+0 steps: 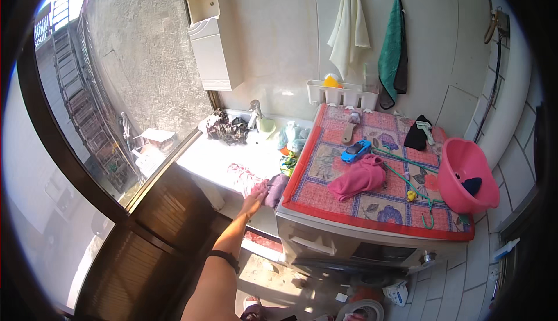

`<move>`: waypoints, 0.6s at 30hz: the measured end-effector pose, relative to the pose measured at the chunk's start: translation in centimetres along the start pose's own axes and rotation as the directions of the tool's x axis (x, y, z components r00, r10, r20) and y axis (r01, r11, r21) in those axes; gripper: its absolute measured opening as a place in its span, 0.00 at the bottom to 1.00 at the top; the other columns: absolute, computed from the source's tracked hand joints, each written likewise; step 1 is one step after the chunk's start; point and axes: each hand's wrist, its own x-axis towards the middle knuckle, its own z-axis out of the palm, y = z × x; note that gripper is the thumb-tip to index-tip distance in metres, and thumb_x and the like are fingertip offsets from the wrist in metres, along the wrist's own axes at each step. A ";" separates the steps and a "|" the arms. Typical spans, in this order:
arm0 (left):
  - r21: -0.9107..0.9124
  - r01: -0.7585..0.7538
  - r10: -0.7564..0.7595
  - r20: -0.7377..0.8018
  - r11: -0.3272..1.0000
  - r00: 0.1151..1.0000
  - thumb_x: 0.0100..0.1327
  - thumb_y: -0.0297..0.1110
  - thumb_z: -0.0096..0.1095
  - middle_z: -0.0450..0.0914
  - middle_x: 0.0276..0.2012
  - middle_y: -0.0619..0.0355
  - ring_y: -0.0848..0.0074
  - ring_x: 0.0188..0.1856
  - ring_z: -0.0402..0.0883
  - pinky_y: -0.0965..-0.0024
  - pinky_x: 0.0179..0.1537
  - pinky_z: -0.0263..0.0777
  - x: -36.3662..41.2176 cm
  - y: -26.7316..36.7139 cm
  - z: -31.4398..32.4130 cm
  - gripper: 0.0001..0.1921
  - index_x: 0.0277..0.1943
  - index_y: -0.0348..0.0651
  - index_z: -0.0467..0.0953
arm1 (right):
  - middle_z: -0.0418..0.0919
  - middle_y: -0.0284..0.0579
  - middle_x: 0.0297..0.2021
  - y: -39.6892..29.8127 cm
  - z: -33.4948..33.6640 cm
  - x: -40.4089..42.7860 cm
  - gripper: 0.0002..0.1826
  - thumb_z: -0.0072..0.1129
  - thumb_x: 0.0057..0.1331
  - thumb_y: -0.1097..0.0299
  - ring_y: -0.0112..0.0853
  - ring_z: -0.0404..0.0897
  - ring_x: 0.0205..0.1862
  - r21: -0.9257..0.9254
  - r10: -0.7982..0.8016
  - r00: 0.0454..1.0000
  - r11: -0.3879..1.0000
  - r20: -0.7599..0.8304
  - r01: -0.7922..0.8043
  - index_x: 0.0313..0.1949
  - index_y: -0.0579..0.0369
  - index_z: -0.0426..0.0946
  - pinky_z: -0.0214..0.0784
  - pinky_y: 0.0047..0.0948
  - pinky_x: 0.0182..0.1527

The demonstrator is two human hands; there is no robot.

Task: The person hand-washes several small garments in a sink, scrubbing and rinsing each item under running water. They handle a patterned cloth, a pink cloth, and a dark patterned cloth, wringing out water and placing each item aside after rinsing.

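From the lower left my left hand (255, 201) reaches to the front edge of the sunlit sink counter (205, 155). Its fingers are closed on a pink-and-white striped cloth (246, 179), which spreads over the counter behind them. A bunched purple cloth (275, 190) lies just right of the fingers. Behind are a dark patterned garment (226, 128), a faucet (256, 108), a pale green cup (266, 127), and a yellow-green patterned cloth (287, 163) by light teal bundles (293, 135). My right hand is out of view.
A washing machine (348, 240) under a patterned cover bears a pink garment (358, 177), a blue toy car (356, 151), a brush (348, 132), a green hanger (412, 186) and a pink basin (464, 175). Towels (348, 29) hang above. A glazed, brown-framed partition stands left.
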 end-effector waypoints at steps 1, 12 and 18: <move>-0.014 -0.035 0.036 0.033 0.999 0.999 0.62 0.43 0.54 0.76 0.22 0.60 0.81 0.26 0.74 0.76 0.30 0.67 -0.2 0.1 -0.3 0.17 0.43 0.38 0.77 | 0.72 0.45 0.25 -1.3 2.9 0.0 0.04 0.53 0.56 0.77 0.30 0.71 0.24 0.123 0.108 0.988 0.985 0.113 -0.122 0.33 0.57 0.73 0.62 0.26 0.26; 0.168 -0.554 0.559 0.014 0.816 0.829 0.48 0.31 0.59 0.76 0.22 0.51 0.57 0.27 0.77 0.59 0.30 0.70 -10.4 0.6 -14.6 0.08 0.32 0.46 0.81 | 0.69 0.38 0.21 -13.1 40.4 -0.7 0.03 0.51 0.63 0.73 0.21 0.65 0.16 0.104 -0.010 0.820 0.993 0.573 -0.061 0.33 0.60 0.71 0.55 0.18 0.15; 0.193 -0.749 0.741 0.125 0.634 0.660 0.45 0.25 0.60 0.68 0.20 0.58 0.64 0.25 0.72 0.63 0.27 0.63 -12.0 2.8 -16.0 0.16 0.40 0.50 0.80 | 0.71 0.36 0.22 -21.3 52.4 1.7 0.04 0.52 0.63 0.72 0.19 0.68 0.18 0.150 -0.164 0.730 0.985 0.663 0.084 0.35 0.58 0.72 0.58 0.15 0.15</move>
